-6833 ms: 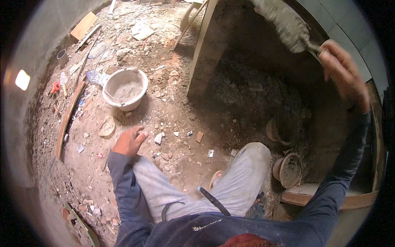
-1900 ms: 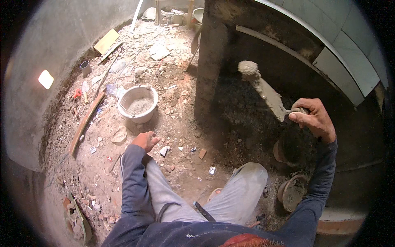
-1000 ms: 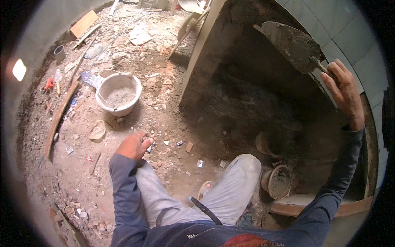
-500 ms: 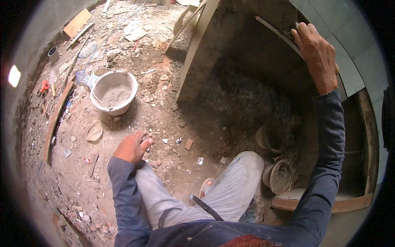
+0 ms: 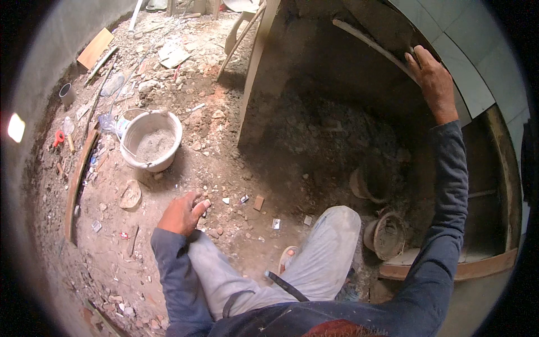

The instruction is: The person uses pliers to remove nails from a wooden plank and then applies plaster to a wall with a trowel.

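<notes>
Wall [image 5: 314, 67], dark, untiled below pale tiles [image 5: 463, 76]; right hand [image 5: 435, 81] curled at its upper part, contents we cannot tell; left hand [image 5: 184, 213] loosely open, apparently empty, at our knee [image 5: 206, 250]; white bucket [image 5: 160, 165] beyond, part-filled

The dirt floor [image 5: 106, 264], littered with rubble, bears a pale bucket [image 5: 165, 163] left of centre, a wooden strip [image 5: 77, 188] at far left and a brownish tile piece [image 5: 258, 203] mid-frame.

Tan board [image 5: 95, 48], grey cylinder [image 5: 67, 94], wooden plank [image 5: 78, 185], scattered rubble [image 5: 149, 86]
</notes>
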`<action>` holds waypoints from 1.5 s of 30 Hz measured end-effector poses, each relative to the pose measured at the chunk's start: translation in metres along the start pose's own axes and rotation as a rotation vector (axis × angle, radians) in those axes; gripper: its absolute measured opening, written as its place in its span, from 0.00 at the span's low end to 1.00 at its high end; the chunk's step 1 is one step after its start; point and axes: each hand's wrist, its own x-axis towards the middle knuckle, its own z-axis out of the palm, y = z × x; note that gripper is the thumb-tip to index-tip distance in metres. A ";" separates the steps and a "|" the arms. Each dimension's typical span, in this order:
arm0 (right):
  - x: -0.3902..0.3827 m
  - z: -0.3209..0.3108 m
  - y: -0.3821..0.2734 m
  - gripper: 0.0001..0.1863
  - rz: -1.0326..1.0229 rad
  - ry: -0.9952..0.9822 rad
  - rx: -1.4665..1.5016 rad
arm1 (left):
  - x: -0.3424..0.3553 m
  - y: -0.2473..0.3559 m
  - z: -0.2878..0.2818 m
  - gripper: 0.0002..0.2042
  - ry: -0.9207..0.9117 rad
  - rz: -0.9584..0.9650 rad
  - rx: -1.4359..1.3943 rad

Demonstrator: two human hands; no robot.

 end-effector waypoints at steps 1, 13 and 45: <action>-0.004 0.003 0.003 0.14 0.009 0.004 0.011 | -0.002 -0.001 0.000 0.23 0.015 0.010 -0.003; -0.089 -0.017 -0.121 0.15 0.566 -0.191 1.206 | 0.006 -0.006 0.004 0.24 -0.027 0.044 0.041; -0.319 0.086 0.030 0.20 0.321 -0.674 0.193 | 0.020 -0.023 0.006 0.24 -0.117 -0.213 0.052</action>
